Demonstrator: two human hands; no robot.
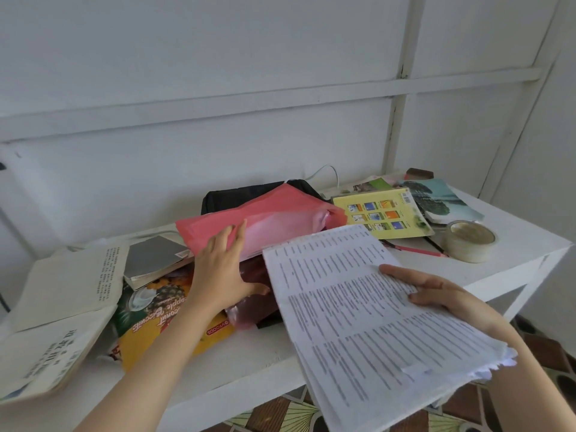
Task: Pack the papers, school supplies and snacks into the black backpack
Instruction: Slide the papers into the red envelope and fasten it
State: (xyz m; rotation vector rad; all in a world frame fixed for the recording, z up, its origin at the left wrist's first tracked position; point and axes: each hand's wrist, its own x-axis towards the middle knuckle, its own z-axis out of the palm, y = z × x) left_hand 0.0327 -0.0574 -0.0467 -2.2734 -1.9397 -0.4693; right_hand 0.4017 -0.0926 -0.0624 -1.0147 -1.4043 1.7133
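My right hand (442,296) grips the papers (352,313); my flat left hand (221,269) should clear the pink bag (280,213) off the backpack (233,194).

White tabletop (249,363), yellow biscuit packet (174,328) just left of the left hand (221,272), open book (62,300) farther left, black backpack (246,194) beyond it, tape roll (469,241), pink pencil (417,251) and yellow booklet (381,213) beyond the right hand (442,294)

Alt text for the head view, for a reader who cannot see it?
A person's right hand holds a stack of printed white papers while the left hand rests on a pink plastic bag that partly hides a black fabric backpack on a white table. A yellow biscuit packet, books and a clear tape roll lie nearby.
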